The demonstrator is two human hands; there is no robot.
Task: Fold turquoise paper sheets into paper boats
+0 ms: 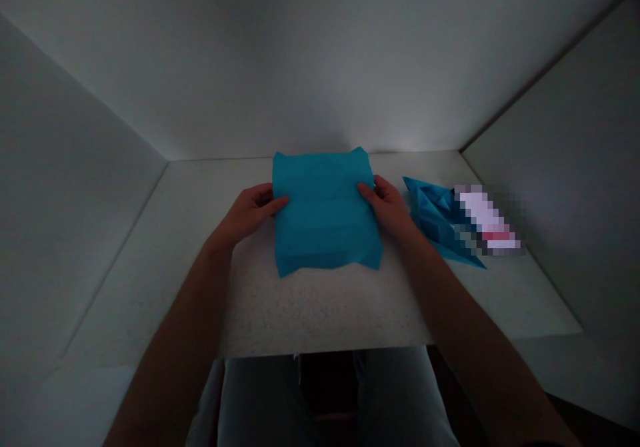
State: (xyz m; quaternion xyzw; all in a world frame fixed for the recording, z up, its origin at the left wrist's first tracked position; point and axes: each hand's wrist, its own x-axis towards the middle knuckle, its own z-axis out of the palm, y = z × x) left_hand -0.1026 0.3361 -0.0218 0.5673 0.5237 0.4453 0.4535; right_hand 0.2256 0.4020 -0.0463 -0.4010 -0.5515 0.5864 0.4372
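Observation:
A blue sheet of paper (325,213) with faint crease lines and bent corners is held up above the table, in the middle of the head view. My left hand (253,212) grips its left edge, the thumb lying on the front and the fingers partly hidden behind. On the opposite edge, my right hand (387,205) pinches the paper the same way, thumb in front. Just right of my right hand lies a folded blue paper shape (435,213) with pointed ends.
The pale table (320,313) is bounded by a grey back wall (320,60) and by walls at left and right. A pixelated, whitish rectangular item (485,217) lies against the folded paper at the right. My legs are below the table's front edge.

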